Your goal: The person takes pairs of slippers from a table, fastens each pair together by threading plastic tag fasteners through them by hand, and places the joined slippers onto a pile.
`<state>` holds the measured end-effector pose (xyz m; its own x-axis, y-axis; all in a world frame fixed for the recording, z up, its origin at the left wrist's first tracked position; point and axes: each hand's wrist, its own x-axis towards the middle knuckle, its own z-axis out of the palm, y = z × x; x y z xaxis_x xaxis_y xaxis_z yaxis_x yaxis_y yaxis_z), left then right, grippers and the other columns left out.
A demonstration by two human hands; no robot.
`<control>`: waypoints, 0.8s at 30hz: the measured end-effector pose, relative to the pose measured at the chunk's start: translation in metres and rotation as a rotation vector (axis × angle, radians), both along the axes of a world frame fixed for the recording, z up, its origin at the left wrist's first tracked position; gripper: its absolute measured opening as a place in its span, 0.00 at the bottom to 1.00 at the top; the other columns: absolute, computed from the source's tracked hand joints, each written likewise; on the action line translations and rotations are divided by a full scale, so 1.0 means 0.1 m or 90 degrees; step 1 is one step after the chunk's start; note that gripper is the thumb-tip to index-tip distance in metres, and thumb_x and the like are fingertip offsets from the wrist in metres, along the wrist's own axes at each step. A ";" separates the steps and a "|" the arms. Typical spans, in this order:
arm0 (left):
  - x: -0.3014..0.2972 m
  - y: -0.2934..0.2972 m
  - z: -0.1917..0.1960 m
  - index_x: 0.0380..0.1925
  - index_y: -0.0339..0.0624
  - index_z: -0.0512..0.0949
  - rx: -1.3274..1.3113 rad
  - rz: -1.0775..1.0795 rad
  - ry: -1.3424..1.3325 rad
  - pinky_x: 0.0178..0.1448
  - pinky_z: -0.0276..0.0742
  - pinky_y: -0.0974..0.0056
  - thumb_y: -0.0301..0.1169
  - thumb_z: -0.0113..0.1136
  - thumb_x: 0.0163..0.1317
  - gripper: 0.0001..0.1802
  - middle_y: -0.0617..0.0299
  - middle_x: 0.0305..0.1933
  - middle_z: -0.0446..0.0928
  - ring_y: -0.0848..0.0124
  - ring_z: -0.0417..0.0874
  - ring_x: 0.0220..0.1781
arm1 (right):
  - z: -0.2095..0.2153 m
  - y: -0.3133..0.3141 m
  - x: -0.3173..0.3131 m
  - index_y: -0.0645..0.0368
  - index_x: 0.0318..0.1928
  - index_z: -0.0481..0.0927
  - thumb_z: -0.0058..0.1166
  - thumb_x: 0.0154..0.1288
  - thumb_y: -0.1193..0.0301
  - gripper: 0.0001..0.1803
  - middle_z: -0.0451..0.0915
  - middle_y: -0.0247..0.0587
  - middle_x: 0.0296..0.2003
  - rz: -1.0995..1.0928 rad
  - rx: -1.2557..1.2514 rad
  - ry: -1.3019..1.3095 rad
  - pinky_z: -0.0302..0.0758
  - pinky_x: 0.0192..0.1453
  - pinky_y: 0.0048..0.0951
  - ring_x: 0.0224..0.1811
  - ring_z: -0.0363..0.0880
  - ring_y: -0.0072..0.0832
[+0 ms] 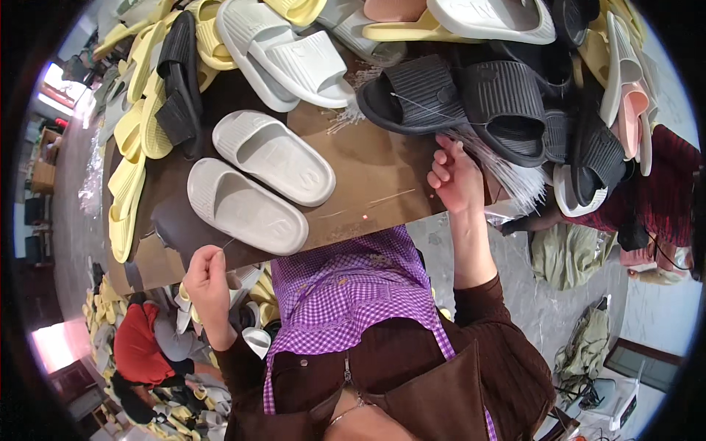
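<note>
A pair of light grey slides lies side by side on the brown cardboard-covered table. My left hand is closed in a pinch beside the near slide's toe end, with a faint thin plastic tie at its fingertips. My right hand is held at the table's near edge, its fingers curled in and its fingertips by a bundle of white plastic ties; what they grip, if anything, is too small to make out. Just beyond it, a pair of black slides has a thin white tie across it.
White slides and yellow slides crowd the table's far and left sides. A black slide leans among the left ones. More slides pile up at the right. A person in a red vest bends over slides on the floor at lower left.
</note>
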<state>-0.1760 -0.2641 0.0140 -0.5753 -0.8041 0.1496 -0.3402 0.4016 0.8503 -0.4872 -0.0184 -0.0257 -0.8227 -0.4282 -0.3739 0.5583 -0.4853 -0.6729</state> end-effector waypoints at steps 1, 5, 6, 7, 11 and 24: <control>0.02 -0.01 -0.03 0.32 0.35 0.76 0.000 0.000 0.007 0.28 0.62 0.76 0.22 0.54 0.61 0.02 0.73 0.23 0.70 0.84 0.66 0.25 | 0.03 -0.02 0.04 0.58 0.42 0.73 0.41 0.72 0.61 0.14 0.63 0.26 0.22 -0.008 0.039 -0.007 0.56 0.21 0.20 0.16 0.54 0.16; 0.05 0.11 0.01 0.32 0.35 0.77 0.013 0.030 0.022 0.28 0.61 0.77 0.22 0.54 0.61 0.02 0.73 0.24 0.70 0.84 0.66 0.24 | 0.02 0.02 0.37 0.59 0.48 0.73 0.46 0.70 0.66 0.12 0.69 0.28 0.24 0.064 0.123 0.148 0.62 0.22 0.21 0.17 0.61 0.16; 0.02 0.15 0.02 0.32 0.35 0.77 0.021 0.035 0.029 0.28 0.60 0.78 0.21 0.54 0.61 0.02 0.73 0.24 0.71 0.85 0.66 0.24 | 0.02 -0.01 0.50 0.59 0.48 0.73 0.46 0.70 0.66 0.12 0.69 0.28 0.24 0.083 0.117 0.150 0.62 0.22 0.21 0.17 0.61 0.16; -0.01 0.18 0.05 0.32 0.35 0.77 0.016 0.053 0.027 0.28 0.60 0.78 0.21 0.54 0.61 0.02 0.73 0.24 0.71 0.85 0.66 0.24 | 0.01 -0.01 0.65 0.60 0.49 0.73 0.49 0.67 0.69 0.13 0.72 0.32 0.25 0.144 0.298 0.383 0.66 0.23 0.24 0.18 0.65 0.19; -0.04 0.24 0.14 0.33 0.34 0.76 0.044 0.021 0.008 0.29 0.64 0.76 0.20 0.57 0.59 0.02 0.67 0.25 0.72 0.84 0.68 0.25 | 0.09 -0.30 0.99 0.63 0.48 0.74 0.55 0.61 0.76 0.14 0.77 0.42 0.28 0.274 0.492 0.759 0.71 0.28 0.29 0.22 0.73 0.26; 0.22 0.04 0.23 0.30 0.34 0.77 -0.234 -0.134 0.066 0.33 0.72 0.62 0.16 0.58 0.49 0.07 0.55 0.26 0.76 0.59 0.76 0.28 | 0.61 -0.65 0.86 0.64 0.37 0.78 0.55 0.55 0.81 0.07 0.76 0.47 0.28 0.344 0.319 1.060 0.75 0.33 0.33 0.29 0.76 0.43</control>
<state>-0.1540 -0.2599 0.0374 -0.6877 -0.5536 0.4697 -0.1397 0.7358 0.6626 -0.4010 -0.0829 0.0350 -0.2543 -0.8625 0.4375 -0.7631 -0.0989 -0.6387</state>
